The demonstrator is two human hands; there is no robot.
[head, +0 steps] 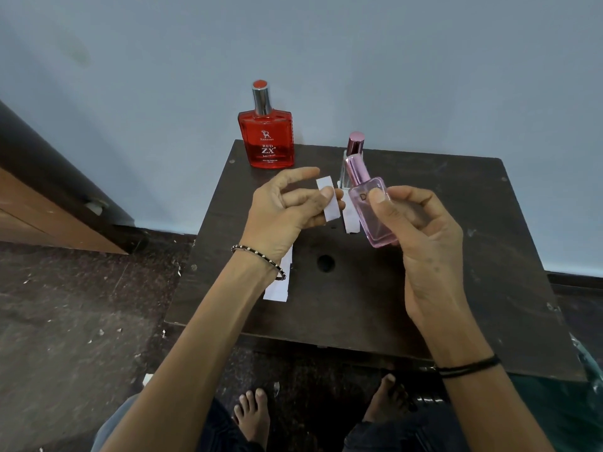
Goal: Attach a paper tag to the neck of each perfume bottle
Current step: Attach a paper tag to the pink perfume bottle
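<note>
My right hand (421, 236) holds a small pink perfume bottle (372, 210) with a pink metallic cap, tilted to the left above the table. My left hand (287, 207) pinches a white paper strip (328, 199) just left of that bottle's neck. A large red perfume bottle (267, 138) with a silver cap stands upright at the table's far left. A clear bottle with a pink cap (354, 148) stands behind the held bottle, partly hidden. Another paper strip (350, 221) lies on the table under the held bottle.
The dark wooden table (473, 272) has a round hole (325, 263) in its middle. A larger white paper piece (279, 287) lies under my left wrist. A blue-grey wall is right behind the table. My bare feet (254, 415) stand on the dark speckled floor.
</note>
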